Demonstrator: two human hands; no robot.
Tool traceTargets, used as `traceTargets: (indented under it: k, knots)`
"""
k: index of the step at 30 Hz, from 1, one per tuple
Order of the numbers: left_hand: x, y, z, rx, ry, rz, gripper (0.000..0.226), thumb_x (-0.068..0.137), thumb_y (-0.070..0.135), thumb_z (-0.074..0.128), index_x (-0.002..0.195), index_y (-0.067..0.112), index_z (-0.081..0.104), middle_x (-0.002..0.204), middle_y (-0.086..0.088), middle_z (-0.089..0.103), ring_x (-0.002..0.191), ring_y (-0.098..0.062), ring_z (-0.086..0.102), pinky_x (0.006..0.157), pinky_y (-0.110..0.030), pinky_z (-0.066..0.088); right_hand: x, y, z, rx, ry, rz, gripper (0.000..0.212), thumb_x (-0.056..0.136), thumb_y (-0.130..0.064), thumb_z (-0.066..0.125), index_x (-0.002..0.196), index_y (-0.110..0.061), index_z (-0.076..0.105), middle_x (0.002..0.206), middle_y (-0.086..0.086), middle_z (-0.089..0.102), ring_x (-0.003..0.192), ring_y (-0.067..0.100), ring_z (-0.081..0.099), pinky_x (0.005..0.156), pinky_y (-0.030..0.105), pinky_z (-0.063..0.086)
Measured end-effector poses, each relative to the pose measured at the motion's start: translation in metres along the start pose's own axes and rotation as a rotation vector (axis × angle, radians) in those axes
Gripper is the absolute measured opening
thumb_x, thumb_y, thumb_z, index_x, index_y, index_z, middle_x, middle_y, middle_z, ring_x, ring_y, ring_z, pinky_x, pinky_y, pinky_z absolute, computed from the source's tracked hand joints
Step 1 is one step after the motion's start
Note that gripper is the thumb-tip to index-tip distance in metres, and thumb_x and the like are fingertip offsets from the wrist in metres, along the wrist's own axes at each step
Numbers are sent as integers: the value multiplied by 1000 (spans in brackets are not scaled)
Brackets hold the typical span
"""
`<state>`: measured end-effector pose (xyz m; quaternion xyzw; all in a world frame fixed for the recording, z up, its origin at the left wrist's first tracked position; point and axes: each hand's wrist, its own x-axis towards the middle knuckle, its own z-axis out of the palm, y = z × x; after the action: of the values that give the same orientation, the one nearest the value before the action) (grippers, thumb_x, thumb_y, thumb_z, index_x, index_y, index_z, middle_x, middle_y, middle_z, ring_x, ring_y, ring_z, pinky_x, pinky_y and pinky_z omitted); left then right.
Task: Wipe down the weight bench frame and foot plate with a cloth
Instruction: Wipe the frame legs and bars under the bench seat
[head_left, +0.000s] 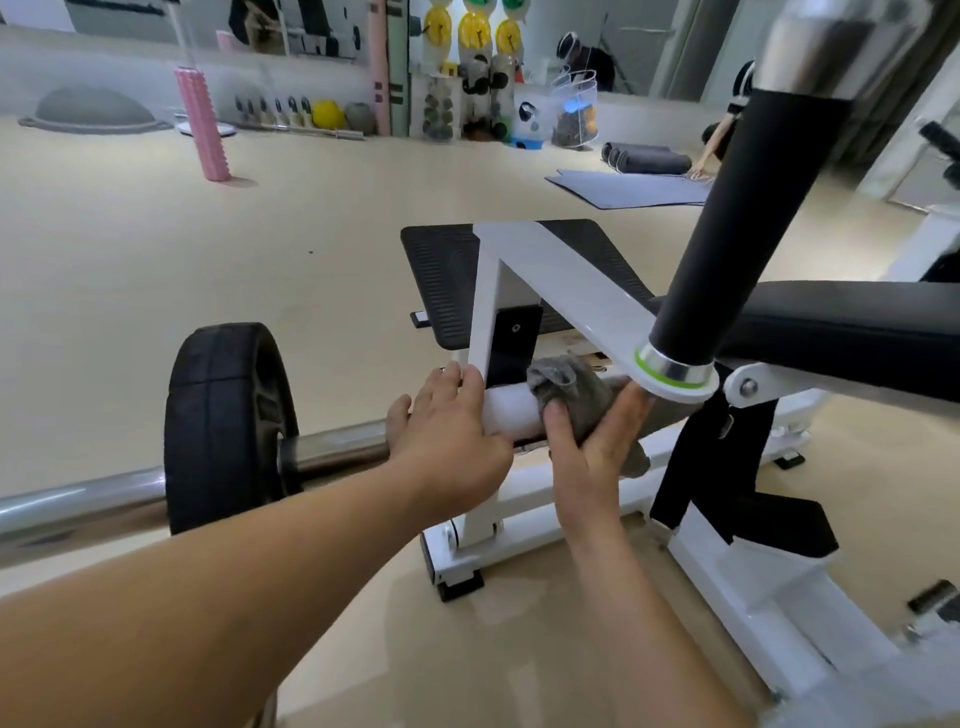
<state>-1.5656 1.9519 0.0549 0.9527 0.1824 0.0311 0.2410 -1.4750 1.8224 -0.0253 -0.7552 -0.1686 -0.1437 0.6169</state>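
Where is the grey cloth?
In the head view, the crumpled grey cloth sits right of centre, pressed by the right hand against the white round frame bar, beside the left hand.

Left hand (451, 441) palm-down, fingers loosely spread; right hand (589, 449) just beside it, fingers straight.
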Motion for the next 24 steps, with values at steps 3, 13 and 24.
traceTargets:
  k: [3,13,24]
  knots:
    - [-4,1,-6,-15,-36,20,70,102,36,44,162,25,10,173,2,0,158,-13,-7,127,-45,-6,-4,2,6,69,-2,124,101,92,-63,49,161,-32,-18,164,-25,-22,144,-20,-10,122,21,7]
    - [-22,12,-6,-39,171,159,45,106,26,45,151,24,46,151,3,51,137,-20,45,113,-33,32,-5,-13,24,-123,36,27,82,103,-51,40,164,-18,-3,169,-9,-23,149,6,-33,122,28,-17]
    - [18,38,21,447,170,179,49,102,51,41,150,45,35,149,10,42,129,-24,39,105,-40,35,30,28,-17,-32,48,135,89,103,-55,40,162,-14,-12,167,-3,-27,153,7,-25,125,33,-11]
